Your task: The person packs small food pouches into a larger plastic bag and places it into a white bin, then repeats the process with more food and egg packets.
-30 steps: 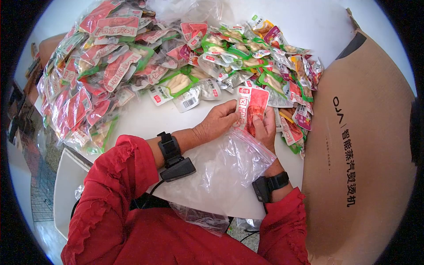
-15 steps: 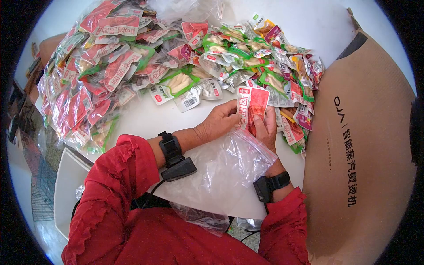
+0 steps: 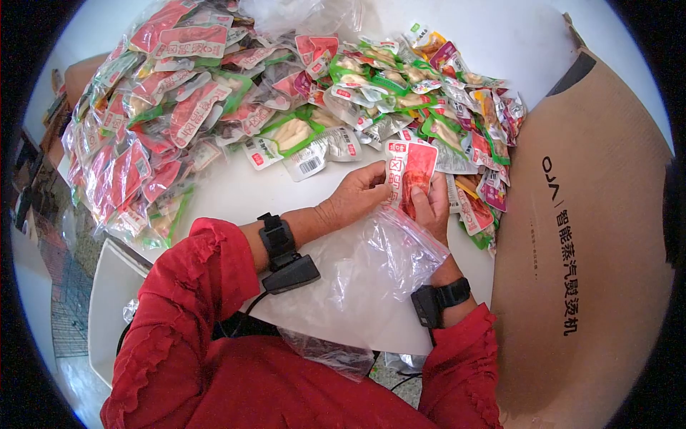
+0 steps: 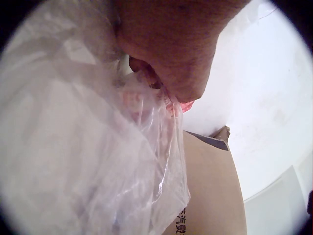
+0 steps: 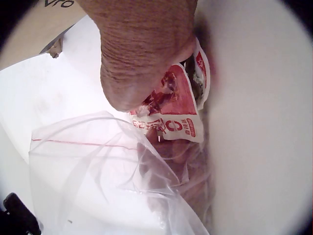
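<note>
A red and white food packet (image 3: 413,170), its clear window showing reddish food, stands tilted between the two hands. My right hand (image 3: 431,209) pinches it, thumb on its front. At the packet's left edge, my left hand (image 3: 357,193) has curled fingers holding the mouth of a clear zip bag (image 3: 364,254). The bag, with a pink line along its zip (image 5: 83,143), spreads below both hands. Through its film in the right wrist view, the left fingers (image 5: 181,152) show close against the packet's lower edge. The packet's lower end overlaps the bag's mouth.
A large clear sack (image 3: 128,143) full of similar packets stands at the left. Loose packets (image 3: 400,86) with green, purple and red edges are heaped behind the hands on the white table (image 3: 236,189). A tall cardboard box (image 3: 593,214) borders the right side.
</note>
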